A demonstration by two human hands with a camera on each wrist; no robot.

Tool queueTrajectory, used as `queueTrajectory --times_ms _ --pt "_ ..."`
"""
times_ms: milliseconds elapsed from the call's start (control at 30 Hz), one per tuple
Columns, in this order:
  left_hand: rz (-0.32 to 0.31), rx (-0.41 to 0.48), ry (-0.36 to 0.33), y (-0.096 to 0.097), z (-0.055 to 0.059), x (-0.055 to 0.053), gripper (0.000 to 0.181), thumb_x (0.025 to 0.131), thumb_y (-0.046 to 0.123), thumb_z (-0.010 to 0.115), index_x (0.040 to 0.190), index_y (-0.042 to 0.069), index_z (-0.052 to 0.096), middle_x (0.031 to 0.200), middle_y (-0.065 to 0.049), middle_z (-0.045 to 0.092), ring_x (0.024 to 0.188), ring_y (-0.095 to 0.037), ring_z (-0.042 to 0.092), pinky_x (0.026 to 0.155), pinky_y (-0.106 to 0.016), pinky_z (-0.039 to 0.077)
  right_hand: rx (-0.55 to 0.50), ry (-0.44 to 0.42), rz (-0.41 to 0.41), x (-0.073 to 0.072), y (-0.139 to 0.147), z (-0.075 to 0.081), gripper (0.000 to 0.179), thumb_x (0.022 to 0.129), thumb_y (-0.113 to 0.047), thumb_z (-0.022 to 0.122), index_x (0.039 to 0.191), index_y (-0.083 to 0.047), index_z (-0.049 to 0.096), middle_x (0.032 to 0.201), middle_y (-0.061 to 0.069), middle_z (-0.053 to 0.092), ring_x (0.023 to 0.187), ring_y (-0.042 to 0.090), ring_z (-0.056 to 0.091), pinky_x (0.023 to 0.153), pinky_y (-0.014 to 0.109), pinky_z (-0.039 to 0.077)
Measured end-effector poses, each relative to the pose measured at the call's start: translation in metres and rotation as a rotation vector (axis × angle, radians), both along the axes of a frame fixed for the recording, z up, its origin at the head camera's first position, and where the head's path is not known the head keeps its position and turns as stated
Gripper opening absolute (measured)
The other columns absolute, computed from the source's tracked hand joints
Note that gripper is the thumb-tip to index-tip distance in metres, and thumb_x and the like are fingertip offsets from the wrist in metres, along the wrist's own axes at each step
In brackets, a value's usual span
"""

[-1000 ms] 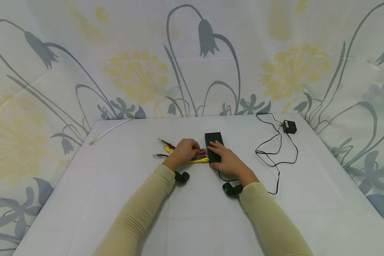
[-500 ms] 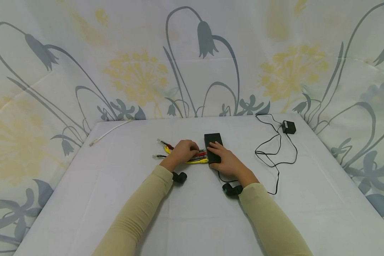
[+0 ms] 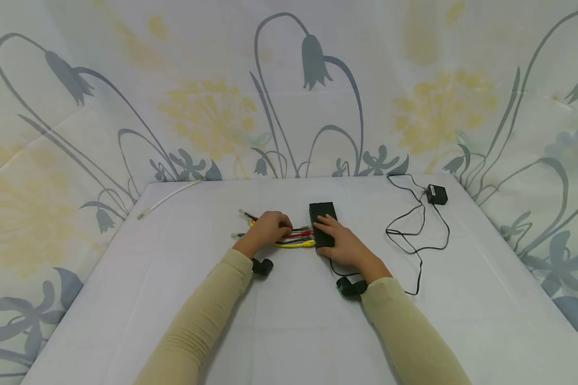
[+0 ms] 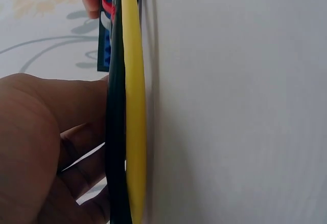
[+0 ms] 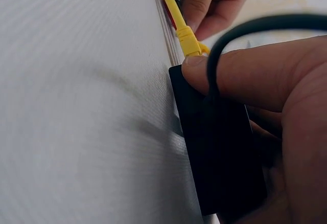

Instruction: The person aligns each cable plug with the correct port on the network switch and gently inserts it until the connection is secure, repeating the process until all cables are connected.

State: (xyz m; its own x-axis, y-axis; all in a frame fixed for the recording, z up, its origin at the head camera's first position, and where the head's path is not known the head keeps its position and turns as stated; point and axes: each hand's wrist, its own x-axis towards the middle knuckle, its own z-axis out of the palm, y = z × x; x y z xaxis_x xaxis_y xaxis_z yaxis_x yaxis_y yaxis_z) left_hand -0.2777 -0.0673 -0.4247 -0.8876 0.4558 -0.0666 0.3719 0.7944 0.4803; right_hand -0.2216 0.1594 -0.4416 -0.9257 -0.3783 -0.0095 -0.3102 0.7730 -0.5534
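A black network switch (image 3: pixel 321 213) lies on the table, with several network cables running left from its ports. My right hand (image 3: pixel 343 244) grips it, fingers over the top and thumb along the near side beside a yellow plug (image 5: pixel 187 40). My left hand (image 3: pixel 267 232) is among the cables a little left of the switch, its fingers curled and pinching a cable; the fingertips are partly hidden. In the left wrist view a black cable (image 4: pixel 117 106) and a yellow cable (image 4: pixel 135 106) pass in front of those fingers. Loose clear plugs (image 3: pixel 236 235) stick out left of the hand.
A white network cable (image 3: pixel 168 198) lies at the back left. At the back right rests a black power adapter (image 3: pixel 436 194), its thin black cord (image 3: pixel 416 247) looping across the table towards the switch. A floral cloth (image 3: pixel 289 96) hangs behind.
My left hand has slid left along the cables, away from the switch, baring more of their length near the plugs. The right hand stays on the switch.
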Motion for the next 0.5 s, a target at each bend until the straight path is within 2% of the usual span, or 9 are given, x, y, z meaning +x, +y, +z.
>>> queueTrajectory --times_ms 233,400,500 --pt "0.012 -0.009 0.014 -0.012 -0.001 -0.001 0.011 0.087 0.021 0.06 0.092 0.017 0.069 0.092 0.003 0.063 0.085 -0.012 0.056 0.079 -0.029 0.047 0.0 -0.001 0.0 0.001 0.0 -0.002 0.063 0.085 -0.033 0.061 0.141 -0.024 0.034 0.152 -0.007 0.017 0.142 0.023 0.011 0.107 0.056 0.022" --pt "-0.001 -0.01 0.041 -0.022 0.002 -0.002 0.01 0.086 0.02 0.061 0.091 0.015 0.069 0.091 0.002 0.063 0.085 -0.013 0.057 0.079 -0.03 0.047 -0.01 0.003 0.011 0.002 0.001 -0.001 0.063 0.085 -0.033 0.061 0.141 -0.024 0.034 0.152 -0.007 0.017 0.142 0.023 0.011 0.107 0.056 0.023" --pt "0.013 -0.014 0.05 -0.028 0.004 -0.002 0.011 0.087 0.02 0.061 0.091 0.015 0.069 0.091 0.001 0.063 0.085 -0.014 0.057 0.079 -0.03 0.047 -0.016 0.001 0.013 0.002 0.001 0.0 0.063 0.085 -0.033 0.061 0.141 -0.024 0.034 0.152 -0.007 0.017 0.142 0.023 0.011 0.107 0.056 0.023"
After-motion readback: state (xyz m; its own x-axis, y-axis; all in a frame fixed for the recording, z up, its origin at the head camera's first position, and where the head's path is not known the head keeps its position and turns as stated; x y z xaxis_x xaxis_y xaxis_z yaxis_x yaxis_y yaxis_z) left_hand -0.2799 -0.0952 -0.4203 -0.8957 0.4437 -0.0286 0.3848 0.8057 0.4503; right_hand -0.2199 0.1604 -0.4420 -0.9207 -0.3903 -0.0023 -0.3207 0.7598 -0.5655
